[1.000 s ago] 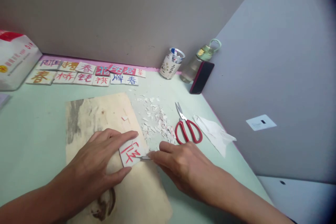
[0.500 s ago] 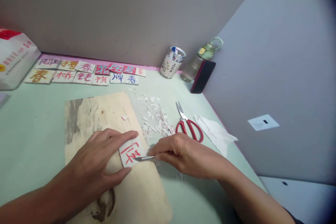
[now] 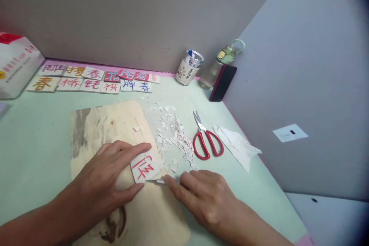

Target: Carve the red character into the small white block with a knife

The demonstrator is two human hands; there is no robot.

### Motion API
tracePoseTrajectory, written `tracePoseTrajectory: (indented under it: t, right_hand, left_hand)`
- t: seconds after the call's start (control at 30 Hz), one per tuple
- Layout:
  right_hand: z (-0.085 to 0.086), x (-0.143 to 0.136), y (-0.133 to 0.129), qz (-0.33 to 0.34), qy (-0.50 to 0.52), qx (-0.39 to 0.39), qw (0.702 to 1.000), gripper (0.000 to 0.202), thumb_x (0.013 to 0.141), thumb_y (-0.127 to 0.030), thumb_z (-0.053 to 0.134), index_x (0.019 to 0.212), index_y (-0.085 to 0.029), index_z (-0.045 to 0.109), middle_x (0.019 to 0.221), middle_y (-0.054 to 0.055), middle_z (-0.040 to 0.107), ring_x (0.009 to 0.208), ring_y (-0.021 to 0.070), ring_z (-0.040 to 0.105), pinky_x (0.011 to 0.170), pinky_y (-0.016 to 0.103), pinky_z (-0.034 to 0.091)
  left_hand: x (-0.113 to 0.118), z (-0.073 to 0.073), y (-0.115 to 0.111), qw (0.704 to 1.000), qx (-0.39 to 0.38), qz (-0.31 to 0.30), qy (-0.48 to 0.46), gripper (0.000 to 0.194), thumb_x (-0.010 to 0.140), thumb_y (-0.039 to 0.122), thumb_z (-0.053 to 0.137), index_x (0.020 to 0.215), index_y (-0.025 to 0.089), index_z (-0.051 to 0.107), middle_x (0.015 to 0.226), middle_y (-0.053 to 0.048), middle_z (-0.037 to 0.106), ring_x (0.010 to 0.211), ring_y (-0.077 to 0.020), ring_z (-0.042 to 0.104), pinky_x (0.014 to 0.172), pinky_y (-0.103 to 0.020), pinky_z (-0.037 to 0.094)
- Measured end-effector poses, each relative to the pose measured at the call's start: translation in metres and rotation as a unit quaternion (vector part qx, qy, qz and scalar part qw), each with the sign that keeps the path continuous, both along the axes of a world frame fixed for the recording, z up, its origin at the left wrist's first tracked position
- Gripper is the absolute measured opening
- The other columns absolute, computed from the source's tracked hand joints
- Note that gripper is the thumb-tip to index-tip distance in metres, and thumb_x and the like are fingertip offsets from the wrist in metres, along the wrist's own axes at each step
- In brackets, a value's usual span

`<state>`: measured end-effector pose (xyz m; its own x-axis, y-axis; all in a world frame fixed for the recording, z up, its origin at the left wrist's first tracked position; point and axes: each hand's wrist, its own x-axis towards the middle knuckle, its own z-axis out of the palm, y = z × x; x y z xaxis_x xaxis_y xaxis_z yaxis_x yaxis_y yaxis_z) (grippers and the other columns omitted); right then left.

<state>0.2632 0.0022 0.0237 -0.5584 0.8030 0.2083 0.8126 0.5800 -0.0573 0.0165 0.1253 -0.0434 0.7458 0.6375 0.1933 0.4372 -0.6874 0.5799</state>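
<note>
A small white square tile (image 3: 145, 166) bearing a red painted character lies on the wooden board (image 3: 121, 123). My left hand (image 3: 115, 177) grips it, thumb at the near edge and forefinger along the far edge. In my right hand (image 3: 204, 198) is a craft knife (image 3: 158, 181), most of its handle hidden by the fingers. Its thin blade points left, with the tip at the tile's near right corner. A small chip (image 3: 136, 128) with a red mark rests on the board beyond the tile.
White shavings (image 3: 174, 134) are scattered right of the board. Beyond them lie red-handled scissors (image 3: 206, 138) and a white tissue (image 3: 238, 148). Painted tiles (image 3: 69, 83) form two rows at the back. A can (image 3: 187, 71), a bottle (image 3: 209, 75) and a leaning phone (image 3: 223, 83) stand near the wall.
My right hand has moved nearer to me with the craft knife, its blade shifting from the tile's right part to its near corner. My left hand and the tile have stayed put.
</note>
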Motion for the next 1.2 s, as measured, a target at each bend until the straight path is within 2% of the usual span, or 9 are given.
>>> tracePoseTrajectory:
  t: [0.3,0.6,0.9,1.03,1.2]
  right_hand:
    - [-0.003,0.0,0.008,-0.022,0.028,-0.005,0.999,0.028,0.108,-0.011,0.037,0.126,-0.007,0.059,0.074,0.001,0.055,0.057,0.0149,0.042,0.048,0.032,0.025]
    - [0.0,-0.002,0.008,-0.026,0.021,-0.031,0.999,0.025,0.106,-0.01,0.043,0.126,-0.007,0.058,0.075,0.0,0.055,0.057,0.0157,0.042,0.048,0.032,0.027]
    - [0.009,-0.012,0.011,-0.046,0.009,-0.041,0.998,0.027,0.107,-0.01,0.039,0.118,-0.008,0.063,0.074,0.0,0.057,0.054,0.0164,0.046,0.046,0.033,0.03]
    - [0.011,-0.011,0.013,-0.035,0.011,-0.059,0.998,0.025,0.106,-0.011,0.041,0.119,-0.01,0.063,0.074,0.0,0.057,0.053,0.0159,0.046,0.045,0.033,0.03]
    - [0.011,-0.004,0.014,0.0,-0.014,-0.045,0.999,0.024,0.106,-0.01,0.043,0.119,-0.008,0.062,0.074,0.0,0.057,0.055,0.0159,0.047,0.046,0.032,0.033]
  left_hand:
    - [-0.001,0.001,0.0,1.0,-0.007,-0.005,0.003,0.064,0.092,0.037,0.066,0.149,0.041,0.038,0.123,0.001,0.059,0.116,-0.0241,0.055,0.1,-0.037,0.04]
    - [0.0,0.002,-0.001,1.0,-0.001,-0.004,-0.007,0.063,0.091,0.036,0.066,0.149,0.039,0.041,0.123,-0.001,0.062,0.116,-0.026,0.056,0.101,-0.038,0.041]
    - [-0.001,-0.001,0.0,1.0,0.001,-0.004,-0.005,0.064,0.09,0.037,0.068,0.148,0.039,0.042,0.122,0.001,0.061,0.114,-0.0242,0.057,0.101,-0.037,0.041]
    - [0.0,-0.001,0.001,1.0,-0.001,-0.003,-0.007,0.063,0.091,0.037,0.067,0.149,0.039,0.041,0.122,0.0,0.062,0.114,-0.025,0.057,0.1,-0.038,0.042]
    - [0.0,-0.001,0.001,1.0,-0.004,-0.002,-0.006,0.063,0.09,0.038,0.067,0.148,0.04,0.043,0.123,0.0,0.063,0.114,-0.0261,0.058,0.099,-0.038,0.044]
